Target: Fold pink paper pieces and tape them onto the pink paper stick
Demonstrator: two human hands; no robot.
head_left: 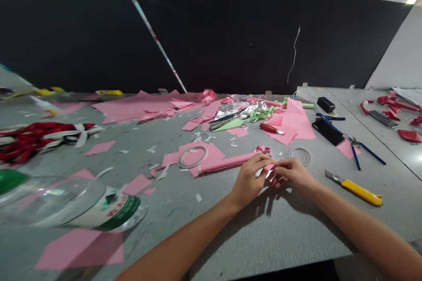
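Note:
Between the fingertips of my left hand (249,178) and my right hand (294,175) is a small piece of pink paper (269,167). Both hands are closed in a pinch on it, just above the grey table. Right behind my left hand lies a long rolled pink paper flower stem (227,161), with a folded pink paper flower head (263,149) at its right end. One ring of tape (193,156) rests on pink paper at the stem's left end. A second ring of tape (300,156) lies just beyond my right hand.
A yellow utility knife (361,192) with its blade out lies right of my right arm. Behind it are blue-handled pliers (367,149) and a black phone (328,131). A plastic bottle (75,202) lies at left. Scissors (227,118) and a red-handled knife (271,129) lie further back.

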